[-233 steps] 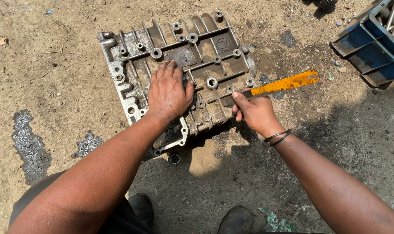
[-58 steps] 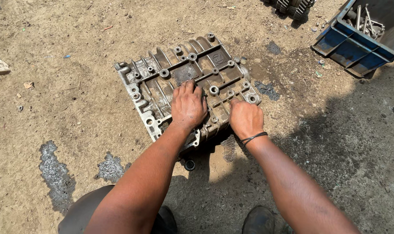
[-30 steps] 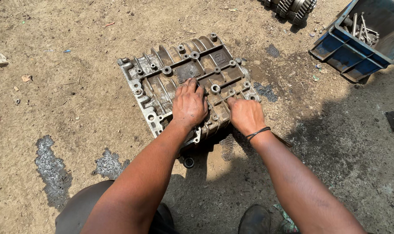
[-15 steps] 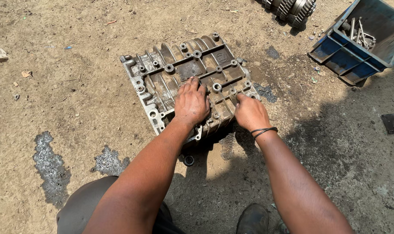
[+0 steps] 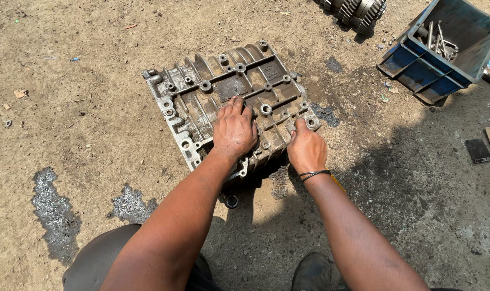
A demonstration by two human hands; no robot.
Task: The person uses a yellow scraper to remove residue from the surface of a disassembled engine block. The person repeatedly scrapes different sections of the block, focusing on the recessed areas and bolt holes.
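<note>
A grey ribbed metal casing (image 5: 223, 91), flat and roughly square with bolt holes round its rim, lies on the dirt ground. My left hand (image 5: 234, 129) rests palm down on the casing's middle, fingers together and pointing away from me. My right hand (image 5: 305, 148) sits at the casing's near right corner, fingers curled onto its edge beside a round boss. A thin dark band circles my right wrist. A sliver of an orange tool (image 5: 337, 182) shows under my right forearm.
A blue metal tray (image 5: 444, 67) with bolts and tools stands at the upper right. A gear cluster (image 5: 358, 9) lies at the top edge. Dark oil stains (image 5: 53, 213) mark the ground at lower left. A small black ring (image 5: 232, 201) lies below the casing. My shoe (image 5: 312, 272) is at the bottom.
The orange-handled tool held in my right hand earlier is no longer in it. Both hands now rest on the casing; the right has shifted along its near right edge.
</note>
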